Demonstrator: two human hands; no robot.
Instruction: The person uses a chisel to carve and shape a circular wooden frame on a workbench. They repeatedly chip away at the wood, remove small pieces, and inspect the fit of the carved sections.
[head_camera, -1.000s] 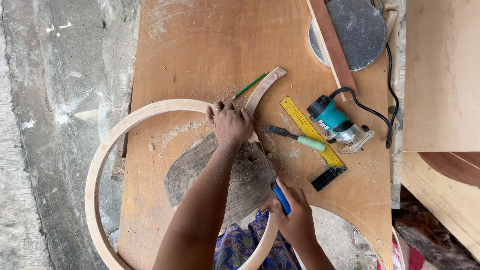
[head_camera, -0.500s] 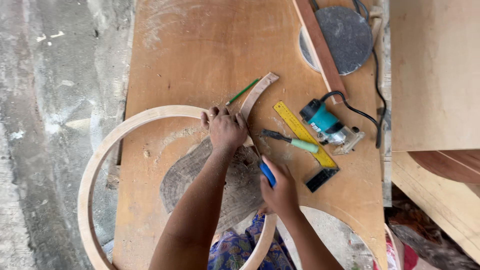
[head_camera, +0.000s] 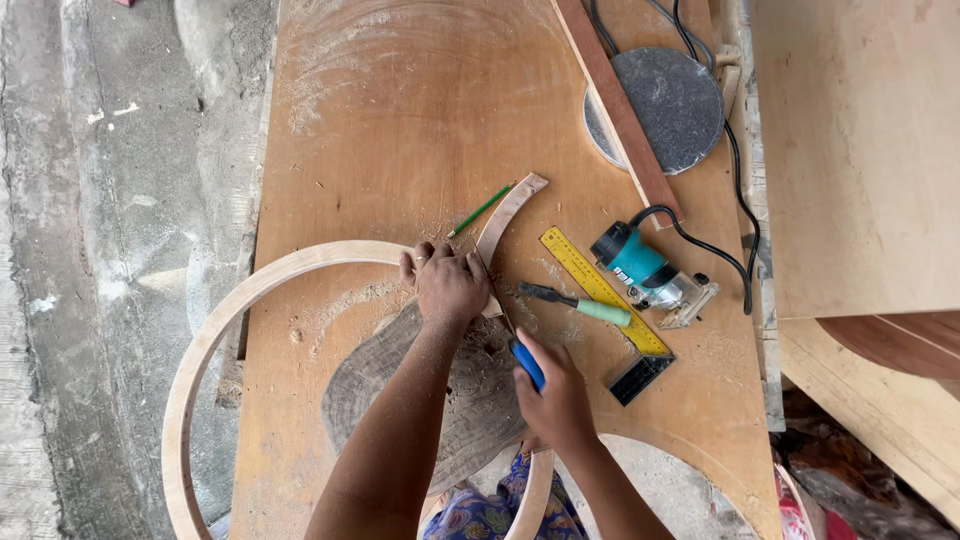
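the left hand (head_camera: 452, 285) lies palm down, fingers curled over the top of the large pale wooden ring (head_camera: 215, 330), pressing it where the ring meets the short curved wooden strip (head_camera: 508, 215). the ring rests on the brown plywood counter (head_camera: 400, 120), its left arc hanging past the counter's edge over the grey concrete floor (head_camera: 100, 250). the right hand (head_camera: 555, 395) sits just below and to the right of the left one, clenched around a blue-handled tool (head_camera: 528, 365) whose thin shaft runs up towards the ring right beside the left hand's fingers. under both forearms lies a dark oval wooden slab (head_camera: 390, 400), inside the ring's curve. a green pencil (head_camera: 478, 211) lies just above the left hand, touching the curved strip. to the right, near the right hand, are a chisel with a pale green handle (head_camera: 578, 303), a yellow try square (head_camera: 600, 298) and a teal electric trimmer (head_camera: 650, 275) with a black cord.
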